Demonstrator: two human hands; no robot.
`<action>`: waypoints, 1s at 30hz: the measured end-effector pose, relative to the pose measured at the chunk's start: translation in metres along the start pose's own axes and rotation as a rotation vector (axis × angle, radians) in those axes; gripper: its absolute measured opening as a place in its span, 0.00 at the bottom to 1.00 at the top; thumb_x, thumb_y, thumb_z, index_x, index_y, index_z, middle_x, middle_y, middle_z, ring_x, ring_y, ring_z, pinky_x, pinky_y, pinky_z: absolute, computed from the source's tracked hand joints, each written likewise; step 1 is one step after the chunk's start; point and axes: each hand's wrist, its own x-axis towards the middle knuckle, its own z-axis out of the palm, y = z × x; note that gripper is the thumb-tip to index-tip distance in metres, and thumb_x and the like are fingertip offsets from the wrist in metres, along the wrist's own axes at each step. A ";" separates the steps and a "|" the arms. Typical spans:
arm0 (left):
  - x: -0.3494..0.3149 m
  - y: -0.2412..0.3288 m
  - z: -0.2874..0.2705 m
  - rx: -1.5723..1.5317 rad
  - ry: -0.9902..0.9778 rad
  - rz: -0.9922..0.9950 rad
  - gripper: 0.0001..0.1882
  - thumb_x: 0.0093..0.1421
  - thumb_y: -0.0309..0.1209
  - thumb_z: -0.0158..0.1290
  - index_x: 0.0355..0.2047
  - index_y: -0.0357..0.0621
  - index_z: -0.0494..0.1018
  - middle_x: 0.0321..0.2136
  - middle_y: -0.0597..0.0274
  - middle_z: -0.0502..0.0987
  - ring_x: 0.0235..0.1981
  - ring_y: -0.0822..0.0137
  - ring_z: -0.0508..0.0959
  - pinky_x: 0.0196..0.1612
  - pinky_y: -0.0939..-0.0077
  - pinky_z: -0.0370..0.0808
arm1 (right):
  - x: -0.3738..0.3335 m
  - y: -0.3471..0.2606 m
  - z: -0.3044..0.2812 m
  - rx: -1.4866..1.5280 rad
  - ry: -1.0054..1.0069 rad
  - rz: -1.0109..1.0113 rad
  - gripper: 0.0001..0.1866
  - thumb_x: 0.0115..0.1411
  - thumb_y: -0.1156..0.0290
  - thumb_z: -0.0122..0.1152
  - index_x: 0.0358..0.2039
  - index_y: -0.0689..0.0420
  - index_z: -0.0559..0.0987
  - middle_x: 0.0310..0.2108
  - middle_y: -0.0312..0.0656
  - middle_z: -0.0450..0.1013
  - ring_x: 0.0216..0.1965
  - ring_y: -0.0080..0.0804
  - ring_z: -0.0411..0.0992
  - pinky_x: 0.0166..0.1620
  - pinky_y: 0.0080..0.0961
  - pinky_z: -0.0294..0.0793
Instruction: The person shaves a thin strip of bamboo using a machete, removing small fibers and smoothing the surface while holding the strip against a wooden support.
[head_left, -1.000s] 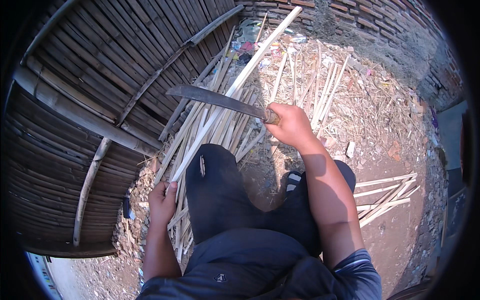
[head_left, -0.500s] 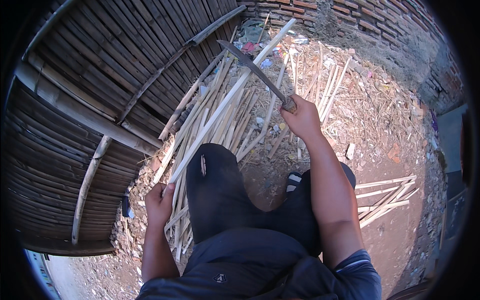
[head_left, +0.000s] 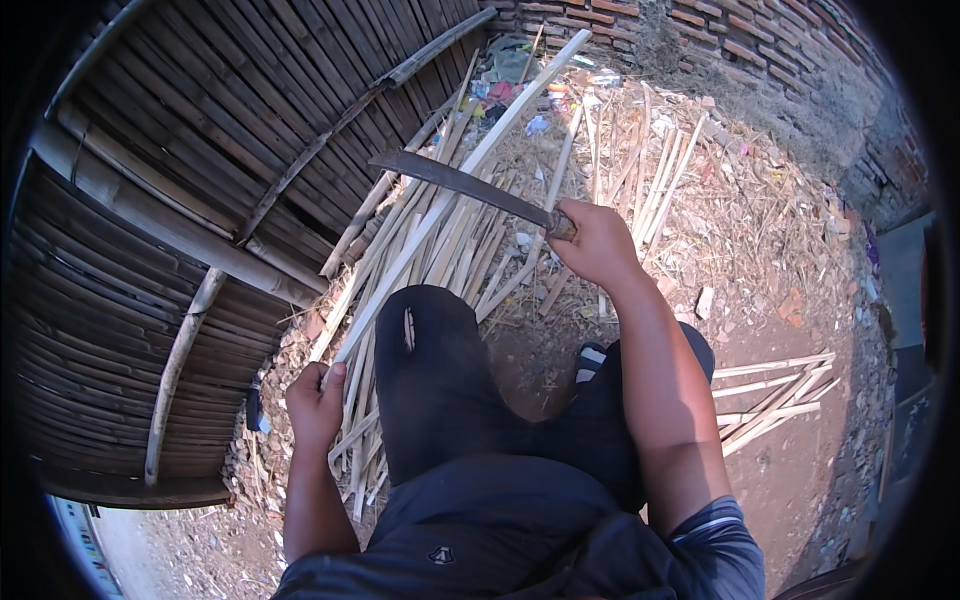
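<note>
Fisheye view from head, down at hands [head_left: 602,243]

The slat [head_left: 507,128] runs forward from the left hand [head_left: 317,398], past the left knee [head_left: 430,310], above the pile [head_left: 465,250]. The knife [head_left: 490,194], in the right hand [head_left: 598,243], lies across it. Left stands the bamboo wall [head_left: 200,110]; ahead, the brick wall [head_left: 745,50]. Strips [head_left: 772,412] lie right of the 2 knees.

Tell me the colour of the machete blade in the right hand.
The machete blade is dark grey, best seen in the head view.
</note>
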 end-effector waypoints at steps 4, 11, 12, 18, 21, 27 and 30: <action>-0.002 0.001 0.000 -0.065 -0.031 -0.091 0.25 0.69 0.48 0.62 0.27 0.36 0.77 0.15 0.63 0.72 0.20 0.74 0.68 0.26 0.71 0.67 | 0.003 0.004 -0.016 0.066 0.025 0.232 0.18 0.57 0.58 0.72 0.42 0.54 0.81 0.34 0.52 0.80 0.39 0.57 0.80 0.42 0.48 0.78; 0.007 0.005 0.004 -0.037 -0.015 0.003 0.24 0.69 0.48 0.62 0.29 0.37 0.77 0.16 0.63 0.73 0.20 0.74 0.69 0.26 0.71 0.68 | -0.010 -0.036 0.012 -0.003 -0.081 -0.386 0.14 0.48 0.65 0.73 0.34 0.53 0.80 0.27 0.45 0.77 0.31 0.52 0.79 0.36 0.46 0.77; 0.008 0.007 0.001 -0.024 -0.005 0.027 0.25 0.68 0.49 0.62 0.29 0.37 0.77 0.15 0.63 0.73 0.20 0.74 0.69 0.26 0.71 0.67 | -0.011 -0.043 0.014 -0.009 -0.126 -0.461 0.14 0.46 0.66 0.72 0.33 0.53 0.79 0.26 0.44 0.76 0.31 0.52 0.78 0.35 0.47 0.77; 0.004 0.013 -0.017 0.111 0.028 0.044 0.26 0.66 0.51 0.63 0.27 0.38 0.76 0.13 0.62 0.70 0.17 0.71 0.69 0.24 0.68 0.66 | 0.001 -0.006 -0.001 0.013 0.015 -0.116 0.13 0.52 0.63 0.73 0.32 0.56 0.79 0.25 0.46 0.77 0.31 0.52 0.79 0.35 0.44 0.76; 0.000 0.003 -0.022 0.147 0.058 0.054 0.27 0.66 0.52 0.63 0.27 0.38 0.75 0.13 0.60 0.70 0.16 0.69 0.68 0.23 0.68 0.66 | 0.004 0.003 -0.019 0.036 0.076 0.170 0.15 0.56 0.60 0.72 0.38 0.55 0.81 0.31 0.50 0.80 0.36 0.55 0.80 0.40 0.46 0.78; 0.003 0.005 -0.015 0.097 0.103 0.111 0.26 0.68 0.50 0.61 0.27 0.37 0.75 0.13 0.62 0.70 0.17 0.70 0.68 0.24 0.68 0.66 | -0.003 -0.009 -0.007 0.048 0.007 -0.044 0.15 0.53 0.63 0.72 0.38 0.54 0.80 0.32 0.48 0.80 0.37 0.54 0.80 0.40 0.49 0.79; 0.004 0.011 -0.018 0.078 0.083 0.126 0.26 0.68 0.49 0.61 0.27 0.37 0.75 0.13 0.62 0.70 0.18 0.71 0.69 0.24 0.69 0.67 | -0.008 -0.029 0.002 0.002 -0.052 -0.328 0.13 0.49 0.67 0.72 0.34 0.54 0.79 0.27 0.45 0.76 0.32 0.53 0.78 0.35 0.46 0.76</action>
